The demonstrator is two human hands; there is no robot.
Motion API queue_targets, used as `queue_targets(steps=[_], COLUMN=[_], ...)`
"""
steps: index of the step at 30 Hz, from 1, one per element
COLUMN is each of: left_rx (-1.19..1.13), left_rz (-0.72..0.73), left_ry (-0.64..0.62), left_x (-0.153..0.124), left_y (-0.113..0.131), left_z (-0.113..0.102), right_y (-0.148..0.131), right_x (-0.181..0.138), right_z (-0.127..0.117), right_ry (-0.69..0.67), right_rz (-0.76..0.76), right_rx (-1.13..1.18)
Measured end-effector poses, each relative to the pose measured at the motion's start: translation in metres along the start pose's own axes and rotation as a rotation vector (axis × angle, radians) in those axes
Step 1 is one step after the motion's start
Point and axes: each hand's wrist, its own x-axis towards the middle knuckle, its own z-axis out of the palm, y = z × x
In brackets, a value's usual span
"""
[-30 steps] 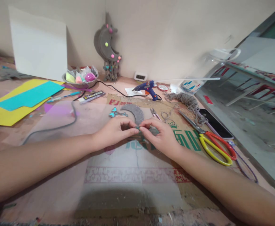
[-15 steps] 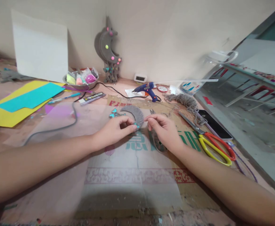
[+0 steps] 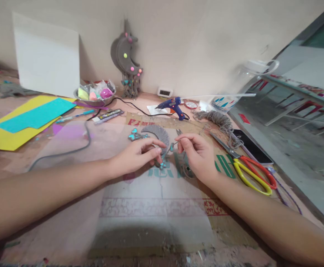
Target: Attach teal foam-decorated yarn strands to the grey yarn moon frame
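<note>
A crescent moon wrapped in grey yarn (image 3: 159, 130) lies flat on the translucent sheet (image 3: 139, 230). By its lower end is my left hand (image 3: 139, 154), fingers curled and thumb near the index fingertip; what they grip is hidden. Just below those fingertips are small teal pieces on yarn (image 3: 162, 165). To the right of the moon, my right hand (image 3: 196, 152) pinches a grey yarn strand (image 3: 175, 143), with a teal piece (image 3: 172, 147) by it. Teal hearts on grey yarn (image 3: 134, 135) lie left of the moon. Small scissor tips (image 3: 179, 131) show behind my right hand.
Red-and-yellow-handled scissors (image 3: 252, 174), a phone (image 3: 254, 146) and a grey yarn skein (image 3: 219, 124) lie right. A blue glue gun (image 3: 174, 106) stands behind, its cord (image 3: 88, 129) running left. A bowl of clay packets (image 3: 95, 94) and a finished moon hanging (image 3: 125, 55) are at the back.
My right hand has drawn slightly right, with the strand and a teal piece now showing between the hands. My left fingers have loosened, and the teal pieces below them show more.
</note>
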Motion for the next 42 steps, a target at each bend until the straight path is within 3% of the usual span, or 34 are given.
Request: queue_targets(steps=[2,8,16,21,25,29,33,38,42], left_rx=[0.031,0.289,0.373,0.440,0.558,0.884,0.998,0.916,0.949], left_rz=[-0.001,0.109,0.291,0.317,0.444,0.333,0.121,0.007,0.055], left_ry=[-0.013,0.125,-0.035,-0.144,-0.248,-0.154,-0.235,-0.383,-0.263], left_x=[0.000,0.003,-0.001,-0.011,-0.015,-0.013,-0.018,-0.028,-0.011], left_y=[-0.001,-0.004,-0.004,0.003,0.009,0.016,0.039,0.066,0.059], left_z=[0.000,-0.002,-0.002,0.005,0.010,0.009,-0.006,-0.034,-0.041], right_y=[0.000,-0.009,-0.038,-0.055,-0.054,-0.027,-0.003,-0.009,-0.019], right_x=[-0.001,-0.001,0.004,0.001,0.006,0.016,0.020,0.022,0.026], right_z=[0.000,-0.003,-0.011,-0.014,-0.014,-0.007,-0.001,-0.010,-0.022], right_ry=[-0.002,-0.034,-0.131,-0.141,-0.202,-0.309,-0.313,-0.402,-0.575], right_rz=[-0.023,-0.073,-0.098,-0.093,-0.061,-0.005,0.070,0.085,0.109], right_rx=[-0.003,-0.024,-0.036,-0.066,-0.143,-0.216,-0.258,-0.178,-0.055])
